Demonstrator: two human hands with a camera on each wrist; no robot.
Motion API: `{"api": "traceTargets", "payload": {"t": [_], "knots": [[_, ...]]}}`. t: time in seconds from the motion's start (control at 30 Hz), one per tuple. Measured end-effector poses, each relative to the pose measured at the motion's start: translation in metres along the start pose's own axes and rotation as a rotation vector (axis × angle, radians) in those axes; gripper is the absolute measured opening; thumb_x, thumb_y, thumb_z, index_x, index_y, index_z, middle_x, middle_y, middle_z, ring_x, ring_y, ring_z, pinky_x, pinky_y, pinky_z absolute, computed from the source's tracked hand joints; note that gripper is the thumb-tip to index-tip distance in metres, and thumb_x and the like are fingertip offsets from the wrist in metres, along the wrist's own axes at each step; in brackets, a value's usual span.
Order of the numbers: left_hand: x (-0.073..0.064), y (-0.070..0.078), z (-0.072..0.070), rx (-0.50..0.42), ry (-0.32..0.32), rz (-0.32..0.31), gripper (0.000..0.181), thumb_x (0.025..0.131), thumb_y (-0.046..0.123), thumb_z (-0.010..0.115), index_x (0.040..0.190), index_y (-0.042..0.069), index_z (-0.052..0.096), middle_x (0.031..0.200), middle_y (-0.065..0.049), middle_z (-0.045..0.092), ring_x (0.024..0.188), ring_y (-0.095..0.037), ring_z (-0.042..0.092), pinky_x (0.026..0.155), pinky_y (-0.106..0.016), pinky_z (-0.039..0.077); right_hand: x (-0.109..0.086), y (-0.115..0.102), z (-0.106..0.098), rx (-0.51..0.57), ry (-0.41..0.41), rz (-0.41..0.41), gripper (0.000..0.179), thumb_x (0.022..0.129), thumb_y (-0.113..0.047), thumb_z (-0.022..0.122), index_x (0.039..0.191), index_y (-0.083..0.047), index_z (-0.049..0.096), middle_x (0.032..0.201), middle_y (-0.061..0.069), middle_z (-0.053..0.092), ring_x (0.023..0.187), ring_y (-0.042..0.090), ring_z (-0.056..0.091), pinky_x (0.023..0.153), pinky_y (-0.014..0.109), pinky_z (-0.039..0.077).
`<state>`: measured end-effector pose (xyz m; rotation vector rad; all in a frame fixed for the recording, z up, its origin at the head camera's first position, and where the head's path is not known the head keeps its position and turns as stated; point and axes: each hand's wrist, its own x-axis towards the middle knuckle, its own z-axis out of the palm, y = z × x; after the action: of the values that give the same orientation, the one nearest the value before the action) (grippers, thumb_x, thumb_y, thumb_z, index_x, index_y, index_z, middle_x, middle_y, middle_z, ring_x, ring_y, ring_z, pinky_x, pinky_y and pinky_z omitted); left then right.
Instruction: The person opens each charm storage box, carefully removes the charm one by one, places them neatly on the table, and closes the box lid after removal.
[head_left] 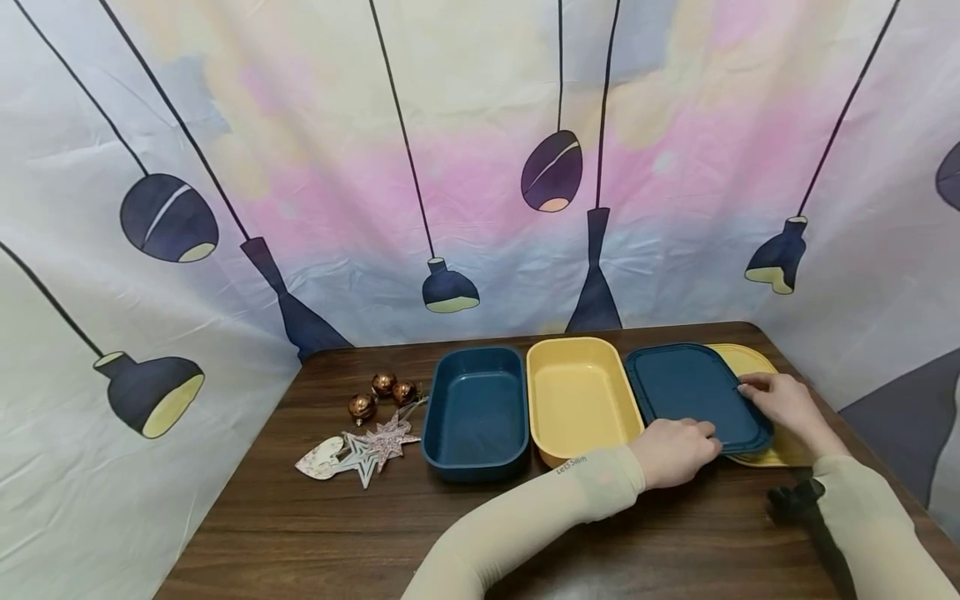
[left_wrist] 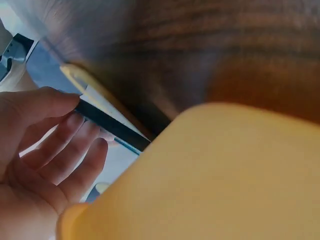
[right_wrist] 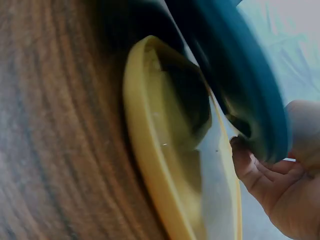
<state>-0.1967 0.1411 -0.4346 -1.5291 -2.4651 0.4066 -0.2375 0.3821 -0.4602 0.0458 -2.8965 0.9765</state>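
Both hands hold a dark blue lid at the right of the table. My left hand pinches its near edge; in the left wrist view, the thumb lies on one side and fingers on the other. On the lid's right edge, my right hand has its thumb and fingers around the rim, as the right wrist view also shows. A yellow lid lies on the table partly under the blue one, with a gap between them. Just left of the lids stand a yellow container and a dark blue container, both without covers.
Several ornaments lie at the table's left: copper-coloured balls, a glittery star, a white star and a patterned flat piece. The brown wooden table backs onto a hanging cloth printed with lamps.
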Motion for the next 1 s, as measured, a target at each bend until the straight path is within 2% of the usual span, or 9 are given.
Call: {"api": "traceTargets", "payload": {"t": [0.17, 0.3, 0.4, 0.53, 0.67, 0.77, 0.87, 0.9, 1.0], "knots": [[-0.005, -0.008, -0.014, 0.016, 0.083, 0.015, 0.022, 0.105, 0.027, 0.056, 0.121, 0.028, 0.072, 0.114, 0.011, 0.062, 0.093, -0.001, 0.059, 0.069, -0.011, 0.050, 0.000, -0.006, -0.004, 0.055, 0.018, 0.003, 0.047, 0.107, -0.023, 0.049, 0.133, 0.016, 0.053, 0.130, 0.041, 0.052, 0.110, 0.055, 0.055, 0.082, 0.056, 0.052], [-0.010, -0.019, -0.030, 0.028, 0.093, 0.027, 0.021, 0.104, 0.028, 0.058, 0.121, 0.026, 0.071, 0.113, 0.010, 0.062, 0.095, -0.002, 0.059, 0.069, -0.011, 0.050, 0.000, -0.017, -0.006, 0.139, 0.035, 0.025, 0.051, 0.109, -0.025, 0.044, 0.140, 0.015, 0.047, 0.137, 0.042, 0.046, 0.117, 0.056, 0.050, 0.086, 0.058, 0.049], [-0.016, -0.029, -0.039, 0.055, 0.115, 0.033, 0.022, 0.104, 0.027, 0.057, 0.122, 0.025, 0.071, 0.113, 0.009, 0.063, 0.098, -0.003, 0.060, 0.070, -0.012, 0.050, 0.000, -0.027, -0.008, 0.228, 0.056, 0.062, 0.055, 0.110, -0.029, 0.041, 0.145, 0.013, 0.043, 0.142, 0.042, 0.041, 0.121, 0.056, 0.046, 0.087, 0.055, 0.049], [-0.023, -0.041, -0.049, 0.083, 0.153, 0.027, 0.024, 0.104, 0.026, 0.056, 0.123, 0.023, 0.071, 0.116, 0.008, 0.064, 0.101, -0.004, 0.061, 0.071, -0.013, 0.051, 0.000, -0.041, -0.013, 0.354, 0.067, 0.093, 0.061, 0.109, -0.036, 0.039, 0.150, 0.008, 0.039, 0.149, 0.039, 0.035, 0.127, 0.053, 0.043, 0.081, 0.033, 0.053], [-0.033, -0.053, -0.059, 0.088, 0.179, 0.018, 0.024, 0.105, 0.023, 0.055, 0.122, 0.021, 0.071, 0.115, 0.007, 0.064, 0.099, -0.006, 0.061, 0.072, -0.014, 0.051, 0.003, -0.052, -0.019, 0.483, 0.041, 0.113, 0.068, 0.107, -0.044, 0.043, 0.156, 0.002, 0.032, 0.159, 0.032, 0.024, 0.140, 0.049, 0.030, 0.075, 0.014, 0.049], [-0.044, -0.063, -0.069, 0.082, 0.230, 0.010, 0.022, 0.104, 0.019, 0.055, 0.117, 0.019, 0.072, 0.111, 0.005, 0.064, 0.095, -0.007, 0.062, 0.070, -0.015, 0.051, 0.006, -0.059, -0.022, 0.624, 0.043, 0.123, 0.069, 0.104, -0.047, 0.051, 0.156, -0.004, 0.036, 0.151, 0.010, 0.046, 0.132, 0.024, 0.050, 0.076, 0.013, 0.050], [-0.055, -0.072, -0.078, 0.056, 0.281, -0.001, 0.020, 0.102, 0.015, 0.056, 0.113, 0.017, 0.072, 0.107, 0.004, 0.064, 0.091, -0.007, 0.061, 0.067, -0.016, 0.051, 0.007, -0.066, -0.022, 0.820, 0.047, 0.098, 0.063, 0.102, -0.042, 0.057, 0.155, -0.009, 0.042, 0.136, -0.009, 0.053, 0.105, -0.004, 0.059, 0.077, 0.013, 0.051], [-0.059, -0.075, -0.081, 0.042, 0.291, -0.004, 0.019, 0.101, 0.014, 0.057, 0.113, 0.016, 0.072, 0.107, 0.004, 0.063, 0.090, -0.007, 0.061, 0.066, -0.016, 0.050, 0.008, -0.069, -0.021, 0.888, 0.045, 0.083, 0.061, 0.103, -0.039, 0.058, 0.154, -0.010, 0.043, 0.136, -0.012, 0.052, 0.097, -0.010, 0.058, 0.077, 0.013, 0.052], [-0.070, -0.084, -0.092, -0.010, 0.303, -0.013, 0.018, 0.100, 0.014, 0.059, 0.114, 0.014, 0.070, 0.110, 0.002, 0.063, 0.091, -0.008, 0.060, 0.066, -0.015, 0.049, 0.007, -0.077, -0.020, 1.021, 0.041, 0.040, 0.054, 0.106, -0.027, 0.054, 0.155, -0.008, 0.040, 0.153, -0.001, 0.041, 0.104, -0.009, 0.057, 0.080, 0.012, 0.050]]}}
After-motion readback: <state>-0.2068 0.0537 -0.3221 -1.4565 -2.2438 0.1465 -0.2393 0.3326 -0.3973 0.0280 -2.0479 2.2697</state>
